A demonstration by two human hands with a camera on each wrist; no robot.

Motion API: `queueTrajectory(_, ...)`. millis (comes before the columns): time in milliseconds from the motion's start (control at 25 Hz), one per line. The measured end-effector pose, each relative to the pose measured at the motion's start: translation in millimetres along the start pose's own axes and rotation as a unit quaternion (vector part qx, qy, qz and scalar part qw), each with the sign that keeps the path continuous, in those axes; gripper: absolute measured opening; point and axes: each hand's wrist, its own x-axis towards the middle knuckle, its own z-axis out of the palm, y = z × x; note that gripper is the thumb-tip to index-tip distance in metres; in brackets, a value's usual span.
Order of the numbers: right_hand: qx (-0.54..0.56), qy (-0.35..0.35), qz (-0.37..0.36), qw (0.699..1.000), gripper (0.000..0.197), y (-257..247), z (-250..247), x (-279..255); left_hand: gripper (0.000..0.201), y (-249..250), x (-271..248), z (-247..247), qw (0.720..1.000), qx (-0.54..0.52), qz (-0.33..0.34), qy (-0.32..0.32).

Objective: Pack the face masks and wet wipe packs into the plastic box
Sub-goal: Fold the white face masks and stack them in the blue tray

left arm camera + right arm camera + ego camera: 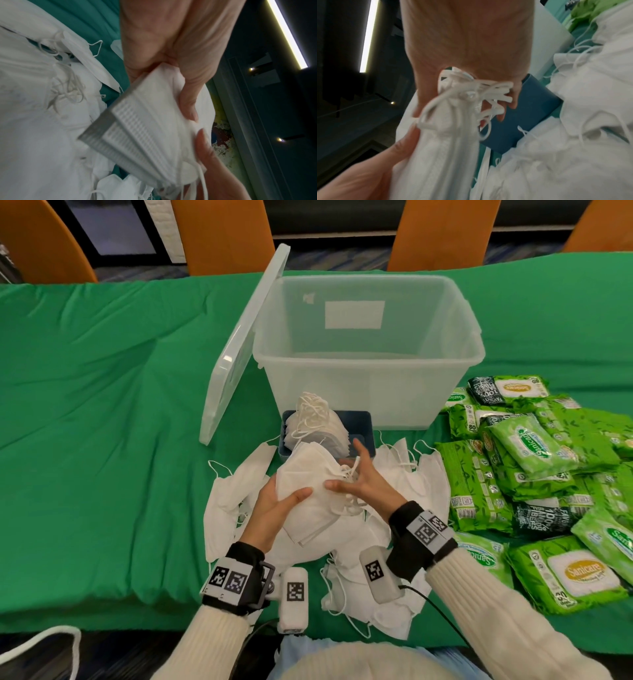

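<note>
Near the table's front edge, the left hand [274, 510] and right hand [361, 487] grip a stack of masks [308, 481] between curled fingers and thumbs.

The green wet wipe packs [534, 474] at the right of the frame read "Sanicare". One pack bears "80"; dark panels read "100% BAMBOO FIBERS".

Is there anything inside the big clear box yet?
No, the plastic box stands open and bare inside, with the wet wipe packs on the table beside it.
</note>
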Motion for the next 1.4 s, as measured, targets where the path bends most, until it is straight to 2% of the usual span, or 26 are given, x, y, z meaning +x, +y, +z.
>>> queueTrajectory(80, 0.016, -0.013, 0.019, 1.0, 0.092, 5, 3, 5, 0.081, 3, -1, 1, 1.0, 0.017, 0.002, -0.007)
queueTrajectory(200, 0.125, 0.053, 0.023, 0.991, 0.063, 8, 1, 4, 0.081, 3, -2, -6, 1.0, 0.021, 0.0, 0.008)
queueTrajectory(360, 0.109, 0.092, 0.002, 0.99, 0.053, 13, -5, 3, 0.081, 2, -5, -14, 1.0, 0.023, -0.008, 0.013)
queueTrajectory(440, 0.162, 0.108, 0.014, 0.981, 0.05, 13, -2, 3, 0.081, 3, -5, -13, 1.0, 0.016, -0.01, 0.018)
queueTrajectory(520, 0.255, 0.085, 0.03, 0.963, 0.045, 9, -1, 3, 0.076, 4, -5, -13, 1.0, 0.011, -0.01, 0.023)
queueTrajectory(600, 0.318, 0.025, 0.057, 0.946, 0.044, 5, -4, 1, 0.057, 6, -5, -16, 0.999, 0.003, -0.007, 0.035)
queueTrajectory(640, 0.299, -0.009, 0.067, 0.952, 0.045, 3, -6, 0, 0.046, 7, -5, -18, 0.999, 0.0, -0.008, 0.042)
queueTrajectory(680, 0.224, -0.043, 0.072, 0.971, 0.049, 2, -9, 0, 0.039, 8, -4, -22, 0.999, -0.004, -0.008, 0.043)
queueTrajectory(720, 0.097, -0.073, 0.069, 0.99, 0.055, 0, -10, 0, 0.036, 9, -4, -25, 0.999, -0.005, -0.007, 0.04)
queueTrajectory(760, -0.029, -0.092, 0.056, 0.994, 0.058, -2, -8, -1, 0.035, 10, -5, -26, 0.999, -0.005, -0.007, 0.037)
queueTrajectory(800, -0.113, -0.094, 0.031, 0.989, 0.053, -4, -5, 1, 0.035, 11, -5, -26, 0.999, -0.006, -0.007, 0.035)
queueTrajectory(840, -0.134, -0.081, 0.012, 0.988, 0.037, -6, -2, 4, 0.035, 12, -5, -26, 0.999, -0.008, -0.009, 0.032)
queueTrajectory(920, -0.069, -0.031, -0.003, 0.997, 0.011, -11, 4, 7, 0.036, 15, -3, -25, 1.0, -0.014, -0.014, 0.024)
queueTrajectory(1040, -0.01, 0.004, -0.022, 1.0, 0.014, -12, 9, 11, 0.031, 22, -1, -26, 0.998, -0.051, -0.032, 0.026)
queueTrajectory(1160, -0.02, -0.023, -0.032, 0.999, 0.008, -19, 14, 11, 0.016, 28, 0, -29, 0.994, -0.081, -0.056, 0.038)
queueTrajectory(1240, -0.023, -0.021, -0.033, 0.999, 0.011, -19, 10, 12, 0.016, 30, 1, -31, 0.996, -0.068, -0.045, 0.043)
queueTrajectory(1320, 0.047, -0.008, -0.019, 0.999, 0.007, -18, 1, 12, 0.017, 33, 1, -34, 0.996, -0.069, -0.035, 0.053)
queueTrajectory(1400, 0.165, -0.018, -0.002, 0.986, 0.005, -16, -6, 12, 0.015, 35, -1, -33, 0.995, -0.082, -0.031, 0.055)
